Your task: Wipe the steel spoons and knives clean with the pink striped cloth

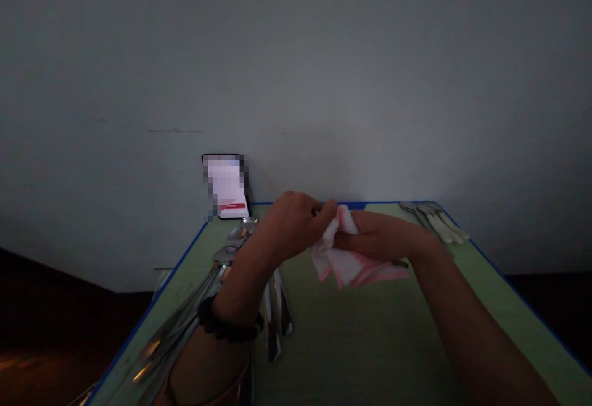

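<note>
My right hand (377, 235) is closed around a pink and white cloth (340, 267), which hangs down in folds below the fingers. Close beside it, my left hand (298, 221) pinches a piece of cutlery at the cloth's left side. A dark metal tip (400, 263), seemingly the far end of that piece, sticks out under my right hand; the rest is hidden by cloth and fingers. Under and beside my left forearm lie several metal spoons (226, 254) and metal handles (272, 332), partly covered by the arm.
A phone (227, 187) with a lit screen leans on the grey wall (324, 73) at the table's back left. Several spoons (432, 221), some with pale handles, lie at the back right corner. The green table (351, 344) has a blue edge.
</note>
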`<state>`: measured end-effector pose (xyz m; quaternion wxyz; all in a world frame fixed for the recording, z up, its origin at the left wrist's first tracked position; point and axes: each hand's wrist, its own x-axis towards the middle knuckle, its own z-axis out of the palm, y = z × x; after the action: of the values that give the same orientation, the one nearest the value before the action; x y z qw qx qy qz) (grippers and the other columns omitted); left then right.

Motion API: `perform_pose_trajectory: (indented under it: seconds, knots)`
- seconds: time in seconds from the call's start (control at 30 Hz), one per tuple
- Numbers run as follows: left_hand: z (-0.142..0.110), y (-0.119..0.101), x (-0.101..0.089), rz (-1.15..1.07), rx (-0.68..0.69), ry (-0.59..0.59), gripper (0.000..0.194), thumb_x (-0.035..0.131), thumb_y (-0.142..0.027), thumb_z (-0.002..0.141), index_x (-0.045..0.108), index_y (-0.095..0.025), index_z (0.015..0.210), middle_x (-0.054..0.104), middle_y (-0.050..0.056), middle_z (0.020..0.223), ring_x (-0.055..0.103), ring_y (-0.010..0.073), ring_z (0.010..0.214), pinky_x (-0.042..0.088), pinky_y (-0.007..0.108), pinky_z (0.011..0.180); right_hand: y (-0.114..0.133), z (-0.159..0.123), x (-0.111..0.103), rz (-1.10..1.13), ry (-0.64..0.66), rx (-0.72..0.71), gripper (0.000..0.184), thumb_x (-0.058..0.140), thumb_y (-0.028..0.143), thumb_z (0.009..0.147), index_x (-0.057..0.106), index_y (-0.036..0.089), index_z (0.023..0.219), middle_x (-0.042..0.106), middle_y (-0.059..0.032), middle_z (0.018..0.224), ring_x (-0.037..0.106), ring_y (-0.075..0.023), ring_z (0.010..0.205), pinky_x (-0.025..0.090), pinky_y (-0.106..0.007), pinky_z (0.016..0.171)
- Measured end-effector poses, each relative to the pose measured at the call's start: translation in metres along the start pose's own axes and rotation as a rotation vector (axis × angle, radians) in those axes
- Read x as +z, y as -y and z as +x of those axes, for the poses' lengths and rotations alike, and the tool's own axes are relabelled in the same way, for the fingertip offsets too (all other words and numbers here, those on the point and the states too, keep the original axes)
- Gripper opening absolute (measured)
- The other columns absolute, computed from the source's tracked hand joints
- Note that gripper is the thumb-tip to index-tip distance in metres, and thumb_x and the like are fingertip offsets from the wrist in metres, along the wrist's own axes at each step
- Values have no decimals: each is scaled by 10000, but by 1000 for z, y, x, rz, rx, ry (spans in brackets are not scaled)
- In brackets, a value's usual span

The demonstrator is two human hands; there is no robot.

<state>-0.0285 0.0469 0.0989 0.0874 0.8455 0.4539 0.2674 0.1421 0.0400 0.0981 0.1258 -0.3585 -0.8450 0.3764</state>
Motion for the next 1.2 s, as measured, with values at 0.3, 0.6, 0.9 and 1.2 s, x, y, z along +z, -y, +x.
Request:
perform_pose_trajectory:
  seconds: [0.3,0.6,0.9,1.2]
  knots:
    - [-5,31,-22,-154,-73,144,339,372,-268,804,600,-137,589,544,-20,494,466,88,470,295,178,457,-5,-7,-10,-87,15,153,446,398,541,822,597,147,765,566,0,645,435,-96,530,331,-216,505]
    - [-10,35,-34,-178,-167,27,356,357,-272,820,608,-137,606,556,-12,457,478,93,431,315,178,444,-16,-27,-30,29,44,188,463,379,539,835,628,151,879,623,-17,747,526,-120,631,395,-224,596]
    - [-4,-5,-12,-68,89,26,328,400,-235,789,439,-149,475,313,-59,450,306,63,435,204,200,433,9,-2,4,56,30,-22,328,421,445,842,603,172,857,617,-23,825,522,-130,711,407,-238,646]
    - [-15,26,-40,-284,-201,-12,365,332,-287,866,531,-149,593,423,-56,385,423,67,370,292,161,395,2,-22,-22,131,-38,141,394,432,510,823,602,155,804,577,-4,673,475,-97,557,362,-209,506]
